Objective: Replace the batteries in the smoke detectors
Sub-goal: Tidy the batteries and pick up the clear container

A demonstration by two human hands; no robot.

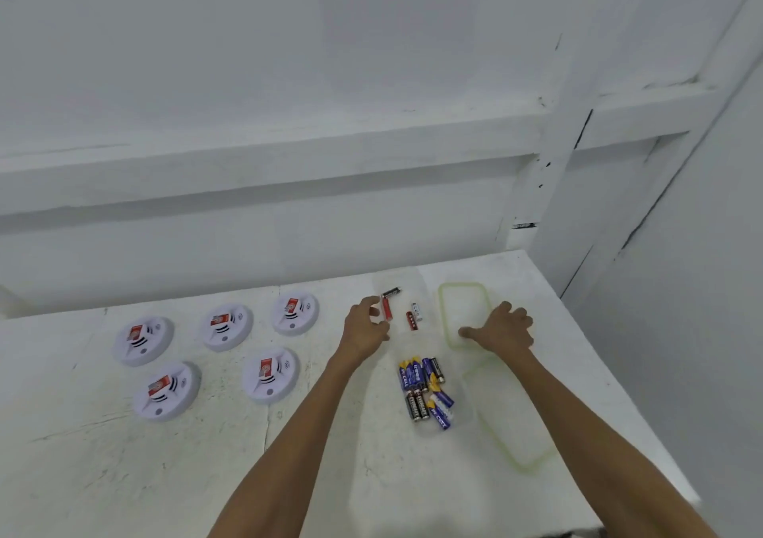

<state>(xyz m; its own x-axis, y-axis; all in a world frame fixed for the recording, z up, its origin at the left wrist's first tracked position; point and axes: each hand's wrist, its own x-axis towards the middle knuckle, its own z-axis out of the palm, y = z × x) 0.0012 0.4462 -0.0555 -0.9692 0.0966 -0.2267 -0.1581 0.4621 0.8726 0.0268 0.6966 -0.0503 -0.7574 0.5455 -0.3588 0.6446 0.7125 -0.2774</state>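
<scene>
5 smoke detectors (142, 340) on the left half of the table (124, 475): 3 in the far row, 2 nearer. They're round white plastic discs with slotted vents, each with a red-and-white sticker on top. None is being touched. The tabletop is white-painted, scuffed and cracked.

2 clear plastic tubs, rectangular with rounded corners:
- The far tub (402, 279) holds 4 batteries: 1 black (391, 292), 1 long red (387, 308), 1 short red (411, 321), 1 white (417, 311).
- The near tub (458, 389) holds a heap of blue and black batteries (417, 389). There are roughly nine, but they overlap, so the exact count is unclear.

2 flat translucent lids with pale green rims sit right of the tubs: the far lid (441, 310) and the near lid (528, 466).

The left hand (365, 327) is at the far tub's left wall, fingers curved, tips just beside the long red battery. I can't tell if it actually grips anything.

The right hand (501, 329) rests palm-down on the far lid, fingers relaxed, thumb out to the left, holding nothing.
</scene>
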